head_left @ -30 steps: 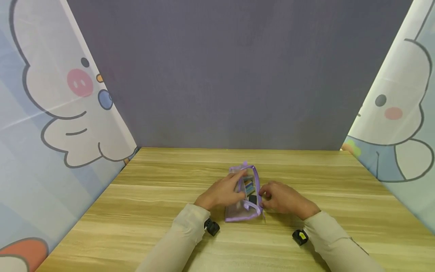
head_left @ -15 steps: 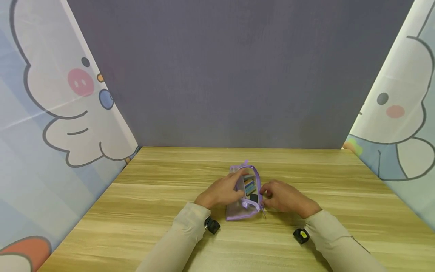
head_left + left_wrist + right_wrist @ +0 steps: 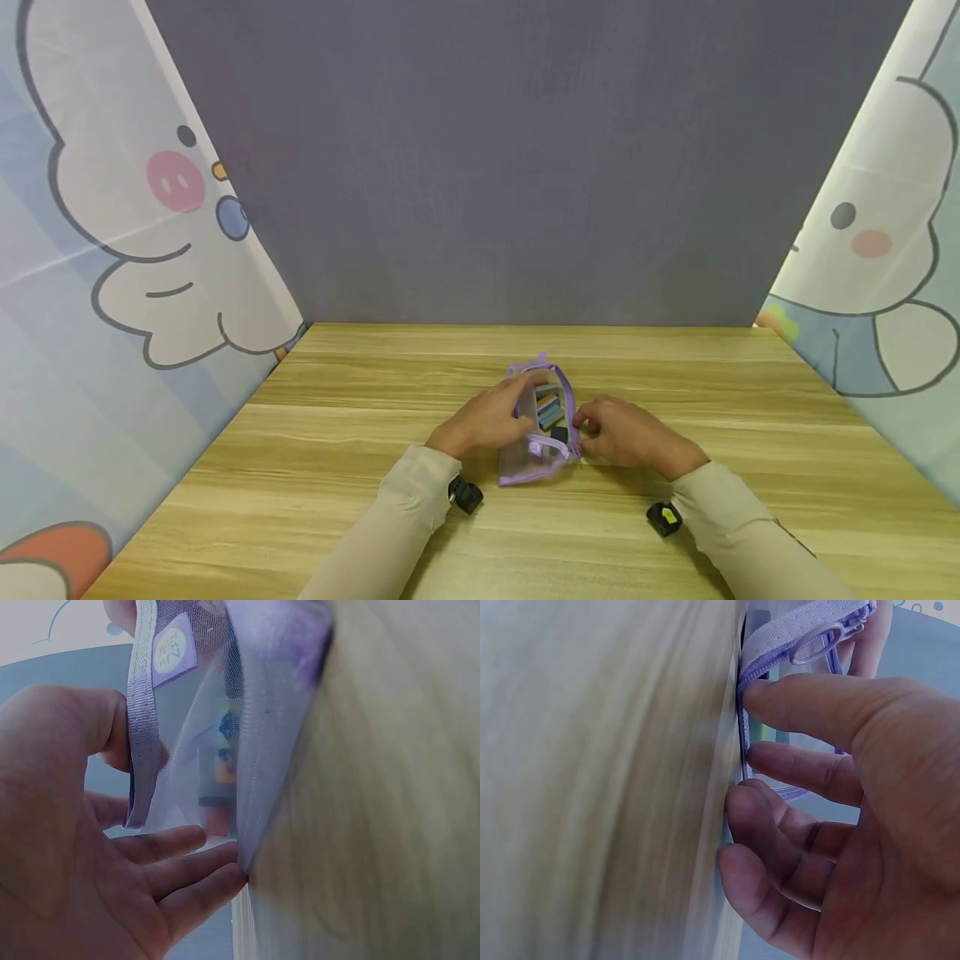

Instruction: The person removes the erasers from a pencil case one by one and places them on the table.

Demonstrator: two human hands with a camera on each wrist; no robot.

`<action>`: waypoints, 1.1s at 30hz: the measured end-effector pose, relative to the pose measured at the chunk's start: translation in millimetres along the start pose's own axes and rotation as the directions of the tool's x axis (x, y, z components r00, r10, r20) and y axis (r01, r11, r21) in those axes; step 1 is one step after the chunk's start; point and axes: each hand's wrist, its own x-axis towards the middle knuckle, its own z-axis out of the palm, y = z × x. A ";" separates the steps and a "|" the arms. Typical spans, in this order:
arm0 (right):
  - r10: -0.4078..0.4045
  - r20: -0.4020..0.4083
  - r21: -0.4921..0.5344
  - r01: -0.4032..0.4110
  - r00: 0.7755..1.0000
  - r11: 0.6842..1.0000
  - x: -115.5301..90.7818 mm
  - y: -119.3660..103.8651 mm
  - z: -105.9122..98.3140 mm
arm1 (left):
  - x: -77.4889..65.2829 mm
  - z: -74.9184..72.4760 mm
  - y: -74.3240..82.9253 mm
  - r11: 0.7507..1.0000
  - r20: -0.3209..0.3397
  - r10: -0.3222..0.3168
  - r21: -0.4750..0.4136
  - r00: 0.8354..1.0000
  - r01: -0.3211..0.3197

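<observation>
A see-through mesh pouch with purple cloth edges [image 3: 519, 463] lies on the pale, stripy wooden tabletop [image 3: 360, 400], near the middle, between the person's two hands. Its mouth gapes, so you can look in. Inside is a small bunch of thin strips [image 3: 552, 416], with orange, blue and grey-green in it. A small black block [image 3: 559, 435] sits at the end nearer the person. A flat grey piece [image 3: 547, 389] lies at the far end. I can't tell what these things are.

The left grip [image 3: 480, 423] is spread wide. Its thumb hooks over a purple edge of the pouch, and some of its fingers lie almost straight against the mesh, so it has hold of that side. Close to it, a purple cloth tab [image 3: 163, 673] bears a round white label [image 3: 174, 649], too blurry to read.

The right grip [image 3: 624, 433] is nearly closed. Its thumb and pointing finger come close together on the purple zip edge at the other side and pinch it. Its other fingers are bent and sit right by the tabletop. A purple ring-shaped zip pull [image 3: 827, 654] hangs just beside the thumb.
</observation>
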 end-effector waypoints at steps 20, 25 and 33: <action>0.061 0.031 0.032 -0.062 0.998 0.998 -0.8 -2.7 -2.2 | 0.5 -5.0 -7.7 0.998 0.051 0.057 -0.013 0.997 -0.057; 0.066 0.026 0.028 -0.067 0.997 0.997 -1.5 -2.0 -2.1 | 2.3 -3.2 -6.3 0.997 0.043 0.073 -0.020 0.996 -0.072; 0.064 0.022 0.030 -0.065 0.998 0.997 -0.2 1.4 -0.4 | 2.8 -3.0 -7.4 0.998 0.038 0.061 -0.018 0.997 -0.060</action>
